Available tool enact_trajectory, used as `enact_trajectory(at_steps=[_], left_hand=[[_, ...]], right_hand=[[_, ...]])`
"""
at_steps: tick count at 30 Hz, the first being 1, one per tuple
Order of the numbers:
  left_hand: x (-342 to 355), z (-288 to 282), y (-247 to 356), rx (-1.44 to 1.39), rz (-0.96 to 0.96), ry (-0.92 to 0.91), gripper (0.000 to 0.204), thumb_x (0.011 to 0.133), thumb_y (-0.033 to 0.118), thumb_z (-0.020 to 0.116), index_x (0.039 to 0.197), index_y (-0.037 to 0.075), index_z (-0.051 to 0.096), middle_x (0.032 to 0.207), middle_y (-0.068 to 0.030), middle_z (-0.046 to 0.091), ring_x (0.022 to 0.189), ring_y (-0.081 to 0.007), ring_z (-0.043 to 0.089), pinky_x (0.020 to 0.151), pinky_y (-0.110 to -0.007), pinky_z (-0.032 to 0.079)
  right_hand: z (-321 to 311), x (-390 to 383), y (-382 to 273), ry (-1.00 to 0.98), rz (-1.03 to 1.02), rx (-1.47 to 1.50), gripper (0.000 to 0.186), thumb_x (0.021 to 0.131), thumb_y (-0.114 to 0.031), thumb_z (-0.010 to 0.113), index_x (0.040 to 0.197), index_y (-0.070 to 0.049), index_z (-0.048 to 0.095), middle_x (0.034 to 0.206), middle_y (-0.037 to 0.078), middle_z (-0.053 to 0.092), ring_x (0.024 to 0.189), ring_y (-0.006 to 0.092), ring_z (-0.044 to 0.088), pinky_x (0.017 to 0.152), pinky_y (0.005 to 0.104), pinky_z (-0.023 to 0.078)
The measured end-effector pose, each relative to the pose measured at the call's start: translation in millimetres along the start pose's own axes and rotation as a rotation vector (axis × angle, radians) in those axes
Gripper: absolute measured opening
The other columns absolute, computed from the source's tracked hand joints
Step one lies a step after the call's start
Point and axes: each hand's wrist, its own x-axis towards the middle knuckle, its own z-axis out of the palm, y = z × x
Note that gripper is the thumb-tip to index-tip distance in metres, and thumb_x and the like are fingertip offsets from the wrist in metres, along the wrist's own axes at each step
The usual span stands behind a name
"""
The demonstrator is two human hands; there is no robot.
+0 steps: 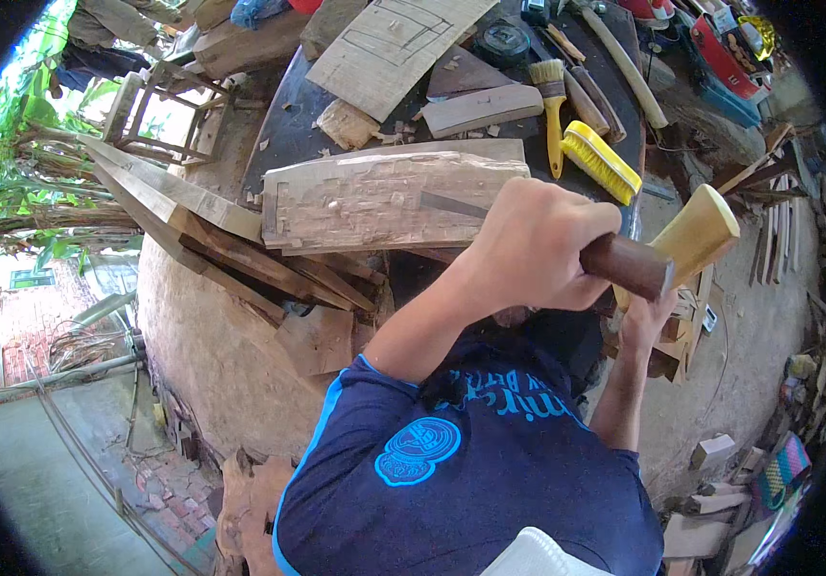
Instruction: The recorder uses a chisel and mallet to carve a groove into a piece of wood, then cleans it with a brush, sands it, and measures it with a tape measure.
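Note:
A thick wooden block (336,206) lies on the dark workbench in front of me, its upper face rough with chip marks. My left hand (542,245) is closed around a chisel (629,267); the brown handle sticks out on the right and the flat blade points left over the chipped face. Whether the blade tip touches the wood I cannot tell. Just right of the handle's end is a pale wooden mallet (699,233), gripped by my right hand (648,322). Part of that hand's fingers is hidden behind the chisel handle and mallet.
Beyond the block are a board with pencilled lines (389,62), a wood piece (483,109), a paintbrush (551,106), a yellow scrubbing brush (600,158), a tape measure (502,41) and a long-handled hammer (624,62). Planks (178,216) jut out at left; a wooden stool (173,110) stands behind.

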Motion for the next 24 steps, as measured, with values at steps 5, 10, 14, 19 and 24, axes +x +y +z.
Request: enact_trajectory(at_steps=[5, 10, 14, 19, 24], left_hand=[[7, 4, 0, 0.004, -0.013, 0.099, 0.027, 0.059, 0.027, 0.076, 0.070, 0.010, 0.058, 0.061, -0.0110, 0.060, 0.062, -0.0338, 0.063, 0.054, -0.043, 0.048], [2, 8, -10, 0.243, -0.241, -0.032, 0.032, 0.060, 0.033, 0.078, 0.073, 0.007, 0.063, 0.063, -0.0121, 0.063, 0.061, -0.0317, 0.065, 0.059, -0.043, 0.052], [-9, 12, -33, 0.298, -0.274, -0.056, 0.029, 0.060, 0.028, 0.079, 0.071, 0.006, 0.063, 0.065, -0.0141, 0.063, 0.067, -0.0360, 0.064, 0.060, -0.044, 0.051], [-9, -2, -35, 0.305, -0.240, 0.018, 0.025, 0.059, 0.023, 0.077, 0.073, 0.008, 0.063, 0.064, -0.0140, 0.062, 0.065, -0.0356, 0.063, 0.059, -0.044, 0.051], [-18, -9, -38, 0.348, -0.241, 0.151, 0.023, 0.060, 0.022, 0.074, 0.074, 0.010, 0.061, 0.067, -0.0117, 0.064, 0.062, -0.0323, 0.064, 0.058, -0.042, 0.051]], right_hand=[[0, -1, -11, -0.038, -0.142, -0.109, 0.035, 0.081, -0.006, 0.073, 0.112, 0.002, 0.061, 0.107, 0.008, 0.065, 0.098, 0.0179, 0.061, 0.089, 0.0322, 0.048], [11, -5, -29, -0.102, -0.074, -0.017, 0.026, 0.082, -0.005, 0.075, 0.104, 0.000, 0.062, 0.099, 0.005, 0.064, 0.089, 0.0137, 0.059, 0.082, 0.0269, 0.048], [18, -7, -28, -0.075, -0.015, 0.084, 0.023, 0.082, -0.002, 0.074, 0.100, -0.001, 0.061, 0.097, 0.004, 0.062, 0.088, 0.0127, 0.058, 0.079, 0.0253, 0.048], [17, -12, -26, -0.196, -0.016, -0.071, 0.024, 0.080, 0.000, 0.074, 0.100, -0.001, 0.061, 0.098, 0.005, 0.062, 0.090, 0.0138, 0.058, 0.082, 0.0273, 0.047], [26, -14, -31, -0.322, -0.101, -0.096, 0.024, 0.080, 0.001, 0.074, 0.099, -0.001, 0.060, 0.098, 0.006, 0.063, 0.091, 0.0144, 0.059, 0.084, 0.0279, 0.047]])
